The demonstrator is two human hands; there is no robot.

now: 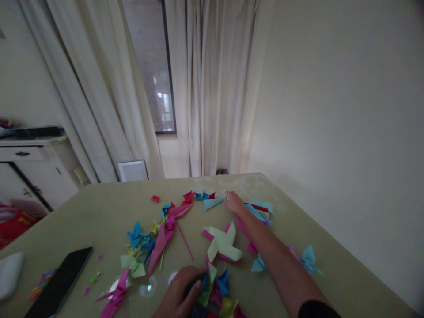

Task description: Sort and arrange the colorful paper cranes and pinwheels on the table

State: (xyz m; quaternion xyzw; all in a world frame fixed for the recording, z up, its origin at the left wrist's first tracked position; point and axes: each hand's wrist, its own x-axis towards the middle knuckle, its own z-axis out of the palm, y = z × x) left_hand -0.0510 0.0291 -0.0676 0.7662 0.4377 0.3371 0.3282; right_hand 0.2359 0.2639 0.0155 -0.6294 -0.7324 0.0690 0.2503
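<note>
My left hand (180, 291) is curled at the near edge, its fingers closed around the side of a cluster of coloured origami pieces (222, 282). Light green, blue, magenta and yellow folds show in it. Stretched to the far side of the table, my right hand (234, 202) has its fingertips pinched together; a small greenish bit shows there, too little to name. A light blue folded paper triangle (213, 203) lies against those fingers. Between the hands rests a pale green and pink paper pinwheel (222, 244). Folded paper strips (261, 211) lie partly behind my right forearm.
Pink, blue and green origami figures (139, 238) spread over the table's left-middle. A black phone (61, 282) and a white object (9, 274) lie at the left. A light blue folded figure (309, 260) sits right of my forearm. Curtains (218, 88) hang behind the table (109, 203).
</note>
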